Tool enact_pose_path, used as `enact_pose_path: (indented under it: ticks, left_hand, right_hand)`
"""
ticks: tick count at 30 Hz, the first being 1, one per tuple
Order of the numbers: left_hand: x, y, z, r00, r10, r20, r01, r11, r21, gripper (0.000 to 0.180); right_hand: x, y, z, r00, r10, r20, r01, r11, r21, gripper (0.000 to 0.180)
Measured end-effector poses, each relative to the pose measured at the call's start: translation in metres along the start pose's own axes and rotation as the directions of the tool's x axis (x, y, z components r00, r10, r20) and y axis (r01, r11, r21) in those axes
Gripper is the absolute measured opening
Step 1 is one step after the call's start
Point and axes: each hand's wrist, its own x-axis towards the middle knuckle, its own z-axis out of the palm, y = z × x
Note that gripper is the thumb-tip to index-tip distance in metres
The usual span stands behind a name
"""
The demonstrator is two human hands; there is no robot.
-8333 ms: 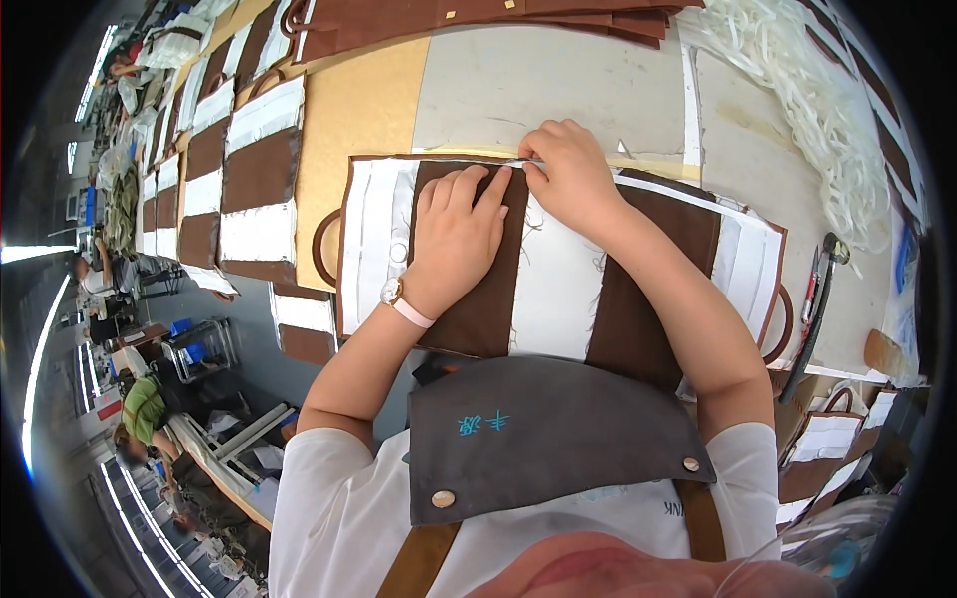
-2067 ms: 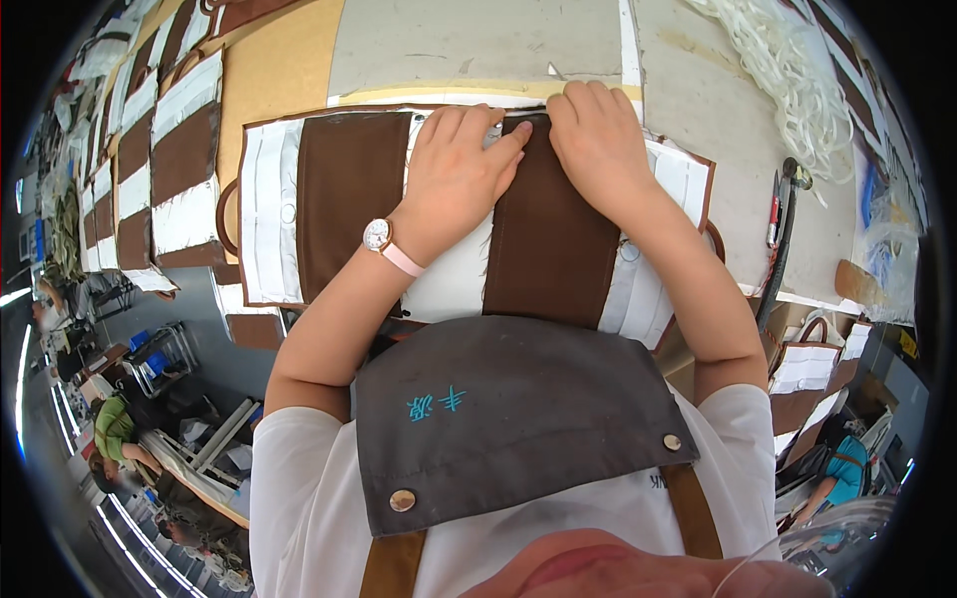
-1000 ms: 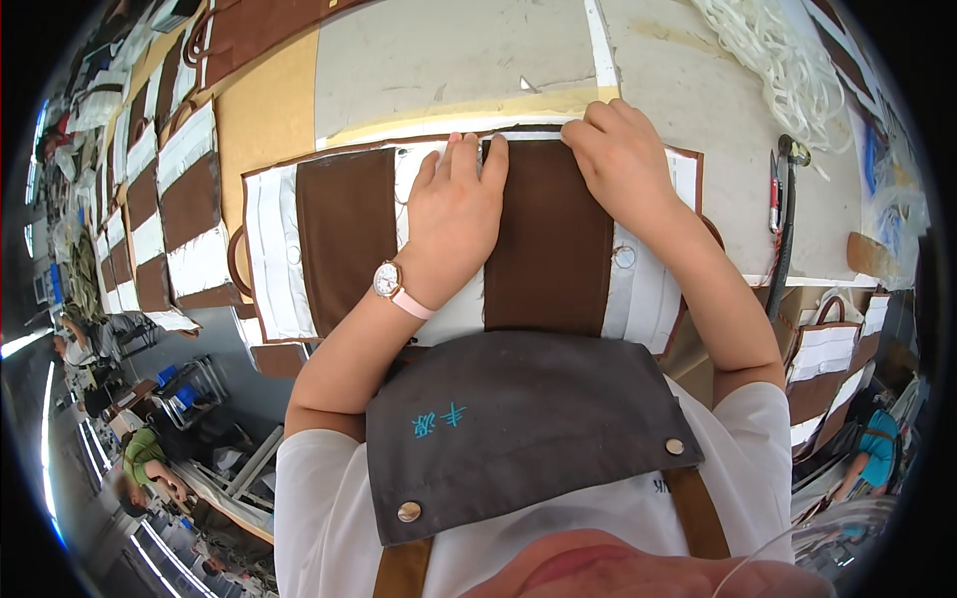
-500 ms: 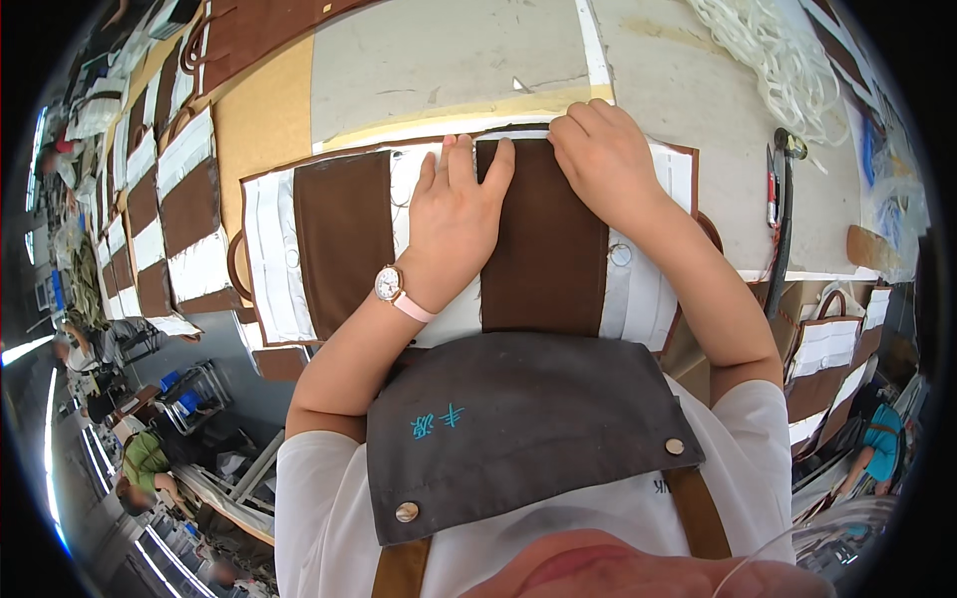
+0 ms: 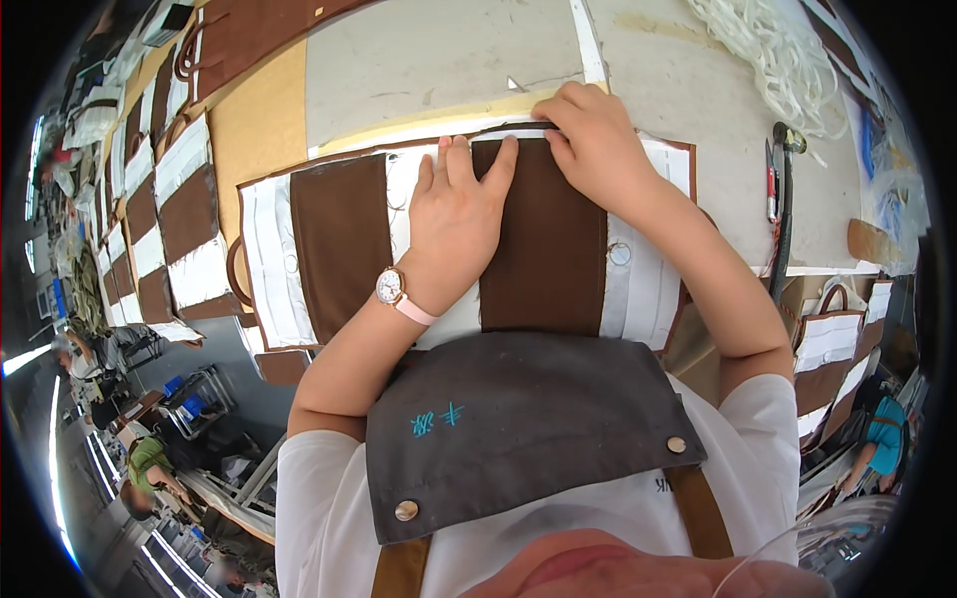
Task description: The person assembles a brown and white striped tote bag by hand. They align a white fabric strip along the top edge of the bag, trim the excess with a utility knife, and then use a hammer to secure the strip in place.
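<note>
A bag piece (image 5: 344, 249) with brown fabric and white lining stripes lies flat before me, a brown handle (image 5: 237, 267) showing at its left end. My left hand (image 5: 457, 214) rests palm down on its middle, fingers spread near the far edge. At that far edge a thin dark strip (image 5: 520, 127) runs along a white band. My right hand (image 5: 595, 140) pinches the strip between thumb and forefinger, its other fingers curled. Round white snap-like discs (image 5: 619, 254) sit on the white lining at either side.
To the right are a black curved rod (image 5: 786, 209), a red-handled tool (image 5: 771, 194) and a heap of translucent strips (image 5: 773, 65). Similar striped bag pieces (image 5: 189, 214) lie in a row at the left. A brown bag (image 5: 249, 45) lies at the far left. Other people are in the background.
My right hand has shifted slightly left and away from me along the far edge, its thumb and forefinger now apart around the strip. The left hand stays almost still.
</note>
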Motion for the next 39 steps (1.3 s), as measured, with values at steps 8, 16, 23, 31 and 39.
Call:
enact_pose_path:
  ticks: [8, 16, 23, 31, 39]
  left_hand:
    - [0.003, 0.001, 0.002, 0.999, -0.043, -0.028, 0.042, 0.998, -0.045, 0.046]
    - [0.003, -0.007, 0.004, 0.993, -0.044, -0.114, 0.045, 0.999, 0.003, 0.043]
    - [0.010, -0.018, -0.006, 0.998, -0.055, 0.020, 0.055, 0.998, 0.025, 0.037]
    - [0.010, -0.001, 0.000, 0.998, -0.027, -0.048, 0.029, 0.999, 0.031, 0.044]
    - [0.004, 0.003, 0.004, 1.000, 0.016, -0.027, -0.018, 0.997, -0.079, 0.046]
  right_hand:
    - [0.027, -0.004, 0.007, 0.977, -0.031, 0.210, -0.012, 0.980, 0.198, 0.013]
    - [0.015, 0.004, 0.006, 0.920, -0.355, 0.168, 0.352, 0.935, 0.053, 0.013]
    - [0.009, -0.002, 0.000, 0.878, -0.430, 0.208, 0.456, 0.884, -0.098, 0.020]
    - [0.009, -0.003, 0.005, 0.883, -0.460, 0.094, 0.470, 0.870, -0.148, 0.007]
    - [0.007, 0.012, -0.002, 0.973, -0.227, 0.039, 0.227, 0.974, 0.010, 0.011]
